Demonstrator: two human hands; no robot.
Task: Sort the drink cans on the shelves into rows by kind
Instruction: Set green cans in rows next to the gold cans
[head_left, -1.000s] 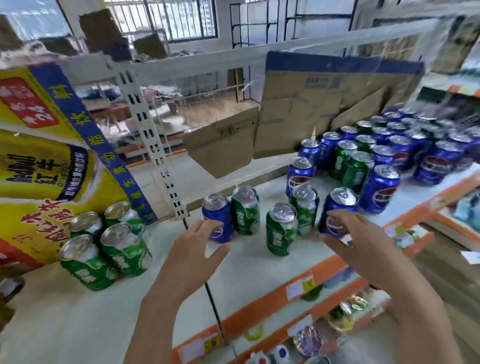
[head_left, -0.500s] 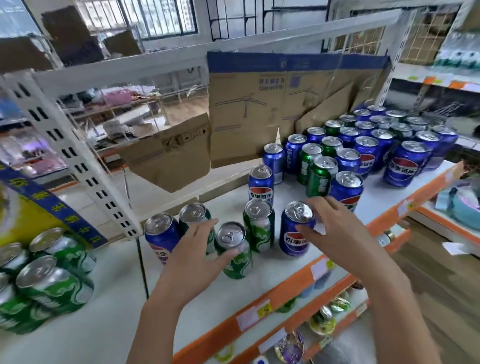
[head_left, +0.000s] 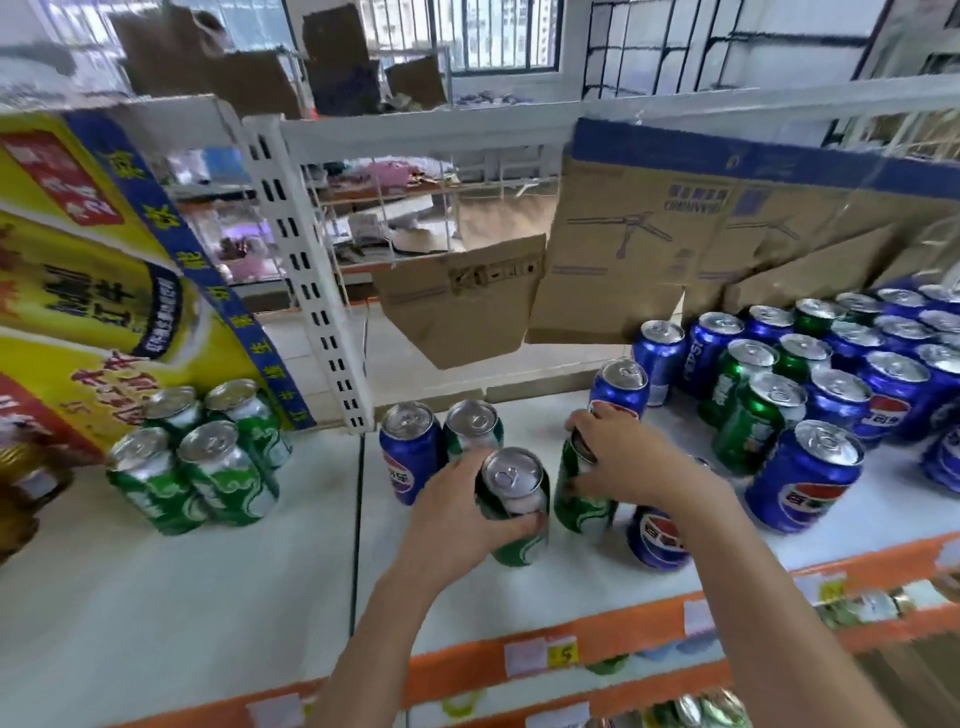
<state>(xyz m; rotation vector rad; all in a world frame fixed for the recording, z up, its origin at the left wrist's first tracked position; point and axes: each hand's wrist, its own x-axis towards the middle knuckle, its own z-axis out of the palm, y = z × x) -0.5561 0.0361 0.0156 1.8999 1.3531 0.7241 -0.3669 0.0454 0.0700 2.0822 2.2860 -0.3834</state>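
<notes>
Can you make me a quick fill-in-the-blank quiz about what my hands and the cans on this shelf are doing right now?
1. The left hand grips a ____ can.
2. The right hand holds a green can next to it, in front of an upright ____ can.
3. The group of cans on the far left has ____ cans, all green.

Missing words: green; blue; four

Barred windows (head_left: 498, 36) behind white metal shelving (head_left: 311, 291), daylight, cardboard panels (head_left: 639, 244) at rear
</notes>
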